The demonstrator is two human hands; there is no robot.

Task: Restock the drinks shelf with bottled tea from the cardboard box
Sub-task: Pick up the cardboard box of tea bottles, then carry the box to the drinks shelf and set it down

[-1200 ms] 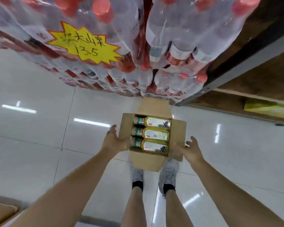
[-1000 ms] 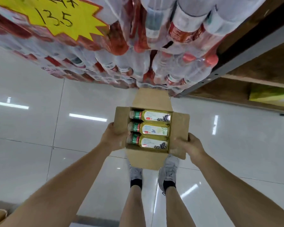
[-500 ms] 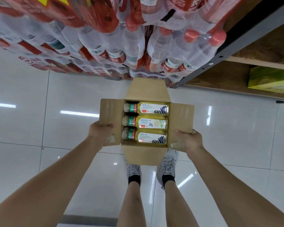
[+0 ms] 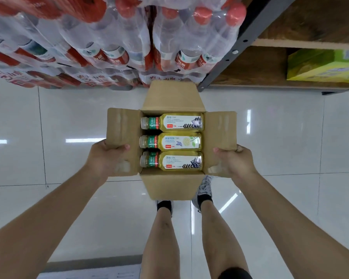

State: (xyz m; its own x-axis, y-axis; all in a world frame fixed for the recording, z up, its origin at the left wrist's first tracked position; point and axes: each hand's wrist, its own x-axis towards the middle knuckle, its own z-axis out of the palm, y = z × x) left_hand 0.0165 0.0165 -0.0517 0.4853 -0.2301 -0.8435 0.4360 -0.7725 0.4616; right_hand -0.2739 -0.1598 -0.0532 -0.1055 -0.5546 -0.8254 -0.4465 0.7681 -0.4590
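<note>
A white tiled floor (image 4: 270,137) fills most of the view, with shrink-wrapped water packs (image 4: 113,43) stacked along the top and a wooden shelf (image 4: 256,69) on a dark steel post to the upper right; a green carton (image 4: 320,65) sits on that shelf.

The person stands over the box (image 4: 171,184), held level in front of the legs with all four flaps folded outward. The left hand (image 4: 107,158) is clamped on the left flap, thumb on top and fingers hidden beneath. The right hand (image 4: 235,161) grips the right flap the same way. Both hands are closed on cardboard, so neither is free for a bottle.

Three tea bottles (image 4: 171,141) lie flat inside, side by side in a row running away from the person. Each one's long axis runs left to right, cap toward the left hand and base toward the right. They sit squarely between the two grips, about equally near each; the necks are closer to the left hand.

The shelf lies ahead and to the right of the box, so the right hand looks the nearer one for placing. The likely next need is to set the box down or carry it on one arm, freeing a hand to lift a bottle out sideways by its body and turn it upright.
</note>
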